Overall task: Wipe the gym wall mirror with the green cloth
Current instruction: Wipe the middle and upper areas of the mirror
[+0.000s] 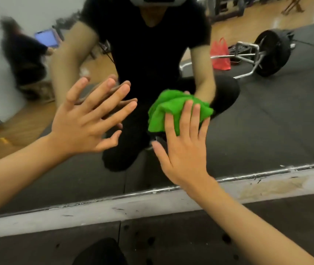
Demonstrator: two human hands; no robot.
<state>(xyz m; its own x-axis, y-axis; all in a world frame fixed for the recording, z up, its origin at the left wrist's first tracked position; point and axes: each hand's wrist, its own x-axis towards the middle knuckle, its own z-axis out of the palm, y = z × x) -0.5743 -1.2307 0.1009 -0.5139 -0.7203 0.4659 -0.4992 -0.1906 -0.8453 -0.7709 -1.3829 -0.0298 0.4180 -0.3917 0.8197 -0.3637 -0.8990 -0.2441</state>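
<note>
Two hands are up against the mirror (267,121). Your left hand (87,127), at about 9 o'clock from the middle of the view, is spread toward the glass, its fingers (114,99) straight and wide apart, holding nothing. The fingertips meet their own reflection. Your right hand (183,150), just right of the middle, presses the green cloth (171,106) against the mirror with straight fingers laid close together. The cloth is bunched, and most of it sticks out past your fingertips toward 12 o'clock. Reflected at 2 o'clock are a barbell (272,52) and, just beside it, a red bag (220,54). Toward 6 o'clock the mirror's pale bottom ledge (95,211) meets the dark floor mat (171,241).
</note>
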